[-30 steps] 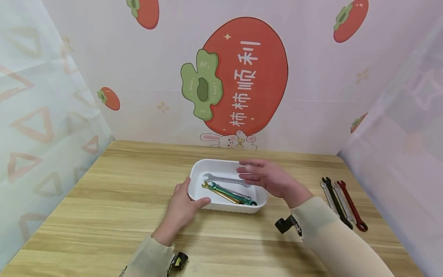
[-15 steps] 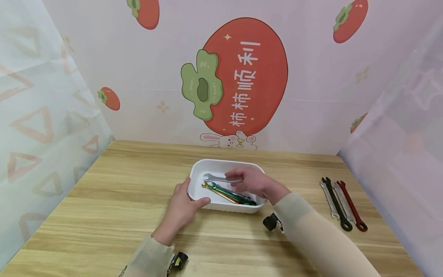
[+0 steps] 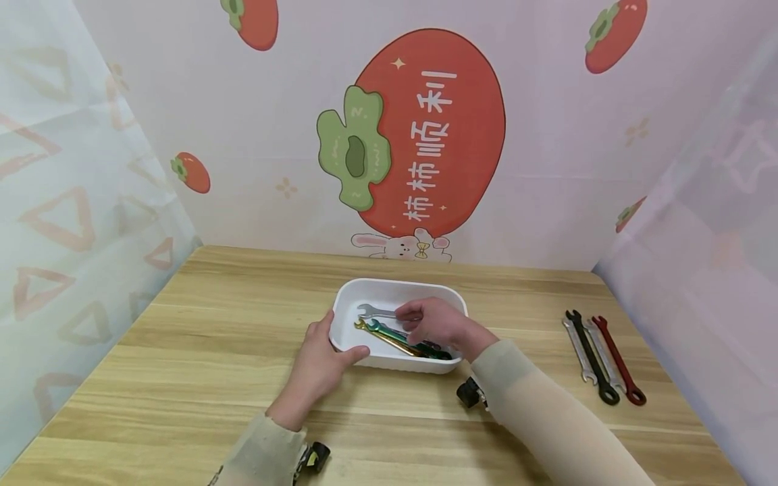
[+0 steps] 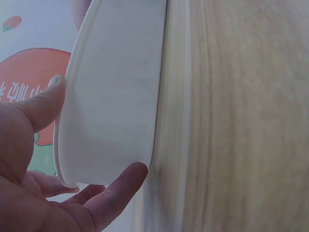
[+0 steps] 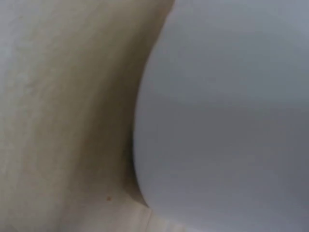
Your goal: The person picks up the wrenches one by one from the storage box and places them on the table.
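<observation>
A white plastic box (image 3: 346,304) stands on the table with several wrenches inside. My left hand (image 3: 320,361) grips its left end. In the left wrist view, the thumb (image 4: 46,104) lies at the rim and the fingers spread below around the corner. My right hand (image 3: 440,324) is down inside the box, fingertips right at a silver wrench (image 3: 377,312) near the back wall, the thumb apart from the fingers. Its palm side is hidden. In front of it lie a green wrench (image 3: 389,331) and a gold wrench (image 3: 389,342), partly covered by the hand.
To the right on the wooden table (image 3: 200,378) lie several wrenches side by side, among them a black wrench (image 3: 591,358) and a red wrench (image 3: 618,361). Printed cloth walls (image 3: 255,135) enclose the table's back and sides. The box wall (image 5: 222,121) fills much of the right wrist view.
My right hand has moved left and down from above the box's right end to the silver wrench, its fingers bending more. The left hand and the box stay in place.
</observation>
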